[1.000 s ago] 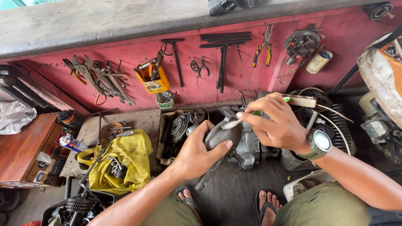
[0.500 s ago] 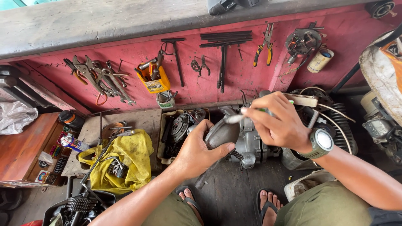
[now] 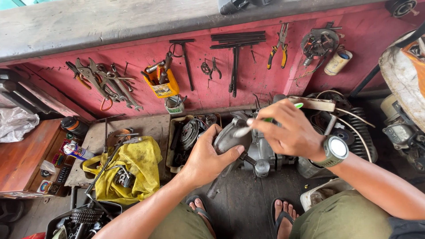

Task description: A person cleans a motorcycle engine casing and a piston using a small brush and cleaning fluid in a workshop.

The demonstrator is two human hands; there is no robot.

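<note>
Left hand (image 3: 208,159): closed around the rounded grey engine cover (image 3: 226,138), thumb over its front edge, bracing it against the engine (image 3: 261,152) so that it stays put under the brush.
Right hand (image 3: 290,132): fingers pinched on a green-handled brush (image 3: 265,120), a toothbrush by the look of it, bristle end angled down onto the cover's upper rim; the wrist is cocked to keep the tip on that edge.
Engine: sits on the dark wooden floor (image 3: 248,203) just ahead of the person's sandalled feet (image 3: 283,212), low and close so both arms reach it.
Wristwatch (image 3: 335,150): on the right wrist, face up.
Parts tray (image 3: 188,137): directly left of the engine, holding dark round parts, near the left hand.
Yellow cloth (image 3: 133,168): spread further left with small tools lying on it.
Red wall (image 3: 248,75): pliers, wrenches and T-handled tools hang from it, in view and off the floor.
</note>
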